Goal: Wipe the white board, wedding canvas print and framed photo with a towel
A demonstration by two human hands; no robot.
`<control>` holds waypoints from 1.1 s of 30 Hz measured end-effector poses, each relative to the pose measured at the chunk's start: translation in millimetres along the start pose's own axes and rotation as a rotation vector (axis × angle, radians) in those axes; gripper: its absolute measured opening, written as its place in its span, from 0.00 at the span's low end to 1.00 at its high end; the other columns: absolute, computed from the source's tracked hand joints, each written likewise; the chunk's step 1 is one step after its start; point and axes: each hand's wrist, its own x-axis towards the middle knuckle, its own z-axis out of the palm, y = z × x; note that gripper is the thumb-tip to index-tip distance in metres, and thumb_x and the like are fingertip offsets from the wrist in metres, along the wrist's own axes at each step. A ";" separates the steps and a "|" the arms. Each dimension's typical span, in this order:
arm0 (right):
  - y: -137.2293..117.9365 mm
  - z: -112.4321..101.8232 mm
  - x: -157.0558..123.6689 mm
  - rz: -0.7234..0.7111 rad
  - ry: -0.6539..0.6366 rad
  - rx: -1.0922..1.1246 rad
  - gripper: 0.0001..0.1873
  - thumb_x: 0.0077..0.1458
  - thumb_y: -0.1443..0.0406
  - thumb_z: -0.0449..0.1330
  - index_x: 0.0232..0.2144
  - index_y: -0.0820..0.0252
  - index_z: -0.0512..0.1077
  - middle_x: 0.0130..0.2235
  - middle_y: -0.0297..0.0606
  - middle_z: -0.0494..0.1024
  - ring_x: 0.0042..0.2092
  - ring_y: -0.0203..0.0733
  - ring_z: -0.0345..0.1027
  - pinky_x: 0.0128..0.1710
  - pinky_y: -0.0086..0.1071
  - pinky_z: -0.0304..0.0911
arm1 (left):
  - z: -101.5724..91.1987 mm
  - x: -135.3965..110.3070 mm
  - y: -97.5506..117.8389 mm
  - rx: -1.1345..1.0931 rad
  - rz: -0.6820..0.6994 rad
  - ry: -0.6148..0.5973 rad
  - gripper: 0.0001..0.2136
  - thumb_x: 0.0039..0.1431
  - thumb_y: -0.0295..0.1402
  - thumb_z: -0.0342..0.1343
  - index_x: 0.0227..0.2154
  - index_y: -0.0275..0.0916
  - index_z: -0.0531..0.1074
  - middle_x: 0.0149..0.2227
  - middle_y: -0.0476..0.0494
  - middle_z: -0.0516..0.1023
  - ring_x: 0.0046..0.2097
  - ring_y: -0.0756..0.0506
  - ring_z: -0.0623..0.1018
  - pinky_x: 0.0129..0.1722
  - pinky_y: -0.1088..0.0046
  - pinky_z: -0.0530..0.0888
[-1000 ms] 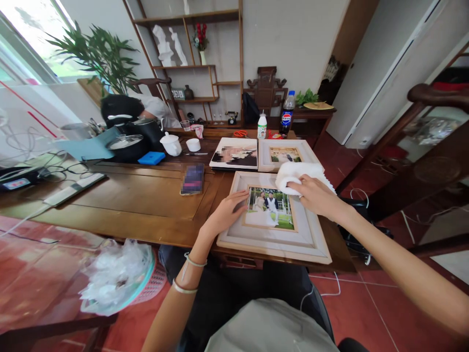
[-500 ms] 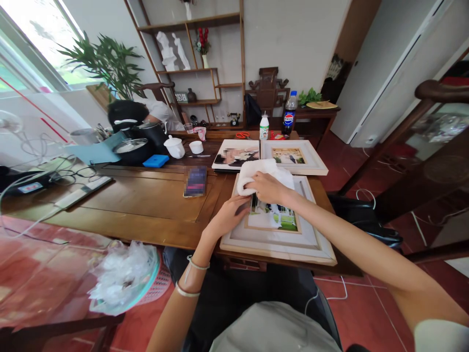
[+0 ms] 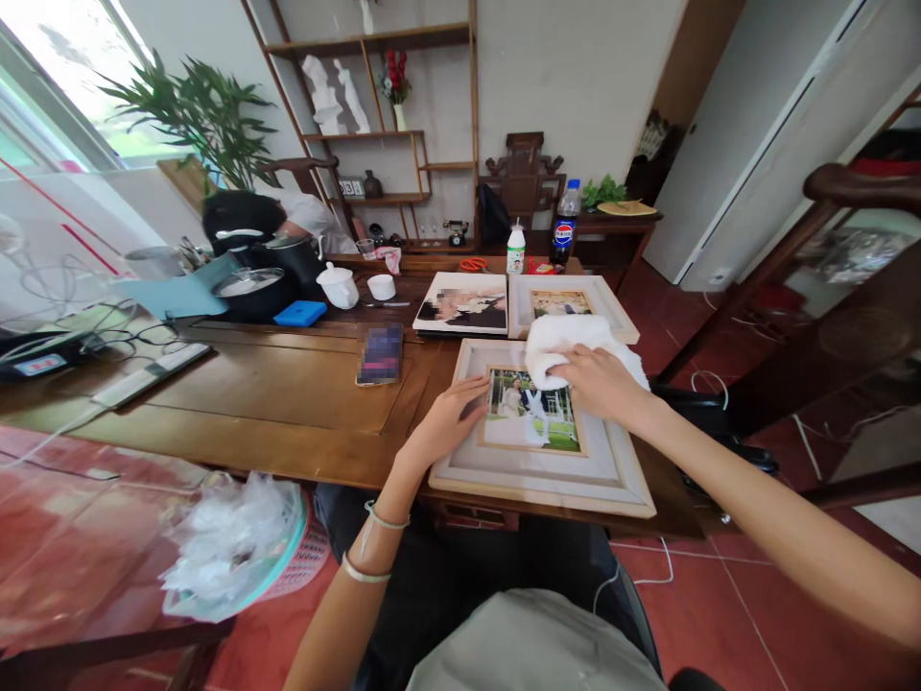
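Note:
A picture frame (image 3: pixel 532 489) with a wide white mat and pale wooden border lies flat at the table's near edge, a wedding photo (image 3: pixel 533 413) in its middle. My right hand (image 3: pixel 601 379) grips a bunched white cloth (image 3: pixel 557 341) over the frame's upper right part, hiding that corner. Fingers outstretched, my left hand (image 3: pixel 453 417) rests on the frame's left side beside the photo. Just beyond are a second white-matted picture frame (image 3: pixel 619 307), partly behind the cloth, and a photo panel (image 3: pixel 464 302) with a blurred-out picture.
On the wooden table (image 3: pixel 288 403) lie a phone (image 3: pixel 380 353), a blue box (image 3: pixel 300 314), a white teapot (image 3: pixel 338 286) and a white cup (image 3: pixel 381 287). A cola bottle (image 3: pixel 565 230) and small white bottle (image 3: pixel 516 250) stand behind. A bag-lined basket (image 3: pixel 237 547) sits on the floor, left.
My right hand has moved the white cloth rightward across the frame, uncovering the upper part of the wedding photo. My left hand stays at the frame's left side. The view has shifted slightly.

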 end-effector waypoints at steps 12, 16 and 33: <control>-93.1 -48.0 -84.2 -0.212 -0.031 0.421 0.23 0.41 0.73 0.54 0.42 0.55 0.72 0.49 0.43 0.72 0.47 0.50 0.64 0.44 0.44 0.60 | -1.9 1.6 4.8 0.012 -0.013 -0.003 0.17 0.60 0.29 0.49 0.52 0.36 0.68 0.56 0.40 0.69 0.59 0.43 0.65 0.60 0.59 0.61; -92.8 -26.7 -85.3 -0.206 0.075 0.465 0.26 0.39 0.75 0.54 0.44 0.55 0.71 0.59 0.43 0.62 0.60 0.52 0.51 0.56 0.48 0.50 | -1.8 2.0 2.7 0.022 0.005 -0.021 0.18 0.60 0.31 0.49 0.53 0.37 0.67 0.56 0.40 0.69 0.60 0.43 0.65 0.60 0.60 0.61; -20.3 8.6 -12.1 -0.090 0.082 0.197 0.27 0.44 0.77 0.51 0.48 0.59 0.69 0.50 0.48 0.71 0.57 0.54 0.57 0.53 0.51 0.53 | -1.0 0.2 2.1 0.007 -0.004 -0.006 0.18 0.60 0.31 0.49 0.53 0.38 0.67 0.56 0.41 0.68 0.60 0.43 0.64 0.60 0.60 0.62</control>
